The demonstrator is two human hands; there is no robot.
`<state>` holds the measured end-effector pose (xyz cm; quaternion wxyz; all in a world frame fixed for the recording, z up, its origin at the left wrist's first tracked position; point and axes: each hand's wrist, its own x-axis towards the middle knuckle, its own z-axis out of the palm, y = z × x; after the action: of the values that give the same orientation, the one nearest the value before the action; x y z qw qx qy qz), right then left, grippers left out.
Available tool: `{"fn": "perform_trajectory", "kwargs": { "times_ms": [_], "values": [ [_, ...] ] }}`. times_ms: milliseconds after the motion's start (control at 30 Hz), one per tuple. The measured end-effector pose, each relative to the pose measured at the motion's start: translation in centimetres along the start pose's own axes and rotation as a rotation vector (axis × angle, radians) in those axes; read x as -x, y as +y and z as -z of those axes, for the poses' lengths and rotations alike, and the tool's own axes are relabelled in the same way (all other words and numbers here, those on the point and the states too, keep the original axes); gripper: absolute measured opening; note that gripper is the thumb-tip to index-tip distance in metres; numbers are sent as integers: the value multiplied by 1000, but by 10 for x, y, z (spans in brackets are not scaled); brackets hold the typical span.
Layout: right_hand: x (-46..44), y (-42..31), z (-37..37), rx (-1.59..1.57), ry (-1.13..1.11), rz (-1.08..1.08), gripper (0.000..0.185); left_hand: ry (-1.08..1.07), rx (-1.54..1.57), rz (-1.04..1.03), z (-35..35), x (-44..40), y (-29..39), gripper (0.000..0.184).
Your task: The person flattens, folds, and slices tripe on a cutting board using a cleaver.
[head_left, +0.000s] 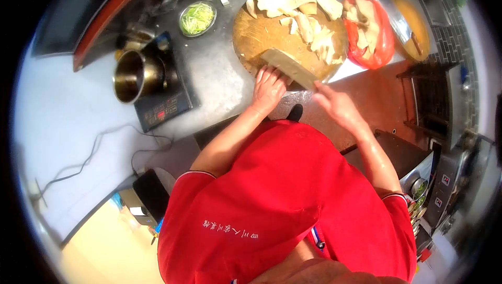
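Observation:
My right hand (337, 107) is closed around the handle of a broad cleaver (291, 68). Its blade points up and left over the near edge of a round wooden chopping board (252, 34). My left hand (269, 89) rests at that near edge with its fingers stretched out beside the blade; whatever lies beneath them is hidden. Large pale, wavy food pieces (280, 0) lie along the board's far side, and smaller cut pieces (323, 43) sit at its right. Close by on the right, a red plastic bag (384, 48) holds more pale pieces.
A plate of shredded green vegetable (197, 19) stands left of the board. Farther left, a metal pot (129, 77) is beside a black appliance with a lit panel (166, 110). A cord (97, 140) trails below. An orange-brown round board (410, 17) lies at the right.

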<state>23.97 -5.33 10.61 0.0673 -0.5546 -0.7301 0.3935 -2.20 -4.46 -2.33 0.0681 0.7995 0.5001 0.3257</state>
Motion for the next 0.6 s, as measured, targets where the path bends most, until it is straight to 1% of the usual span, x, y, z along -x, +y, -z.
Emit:
{"fn": "perform_trajectory", "kwargs": {
  "times_ms": [67,133,167,233,333,433,467,533,600],
  "values": [
    [-2,-5,-14,174,-71,-33,66,40,28,16,-3,2,0,35],
    [1,-8,-24,293,-151,-75,68,5,117,51,-4,4,-3,34],
    [5,-2,-29,277,-113,-46,69,-11,161,71,-5,5,-5,33],
    [12,14,-36,245,-38,14,70,3,111,76,-5,5,-5,32],
    [-21,5,-34,331,-85,-8,70,11,70,53,-4,7,-6,31],
    [-66,-6,-42,235,-88,74,70,29,54,39,-8,7,-8,30],
    [-73,-6,-42,237,-99,70,70,36,52,37,-9,7,-8,29],
    [-77,-4,-41,243,-116,57,70,42,62,27,-7,7,-8,29],
    [-53,8,-25,179,-71,78,70,42,51,12,-5,5,-9,28]
  ]
}}
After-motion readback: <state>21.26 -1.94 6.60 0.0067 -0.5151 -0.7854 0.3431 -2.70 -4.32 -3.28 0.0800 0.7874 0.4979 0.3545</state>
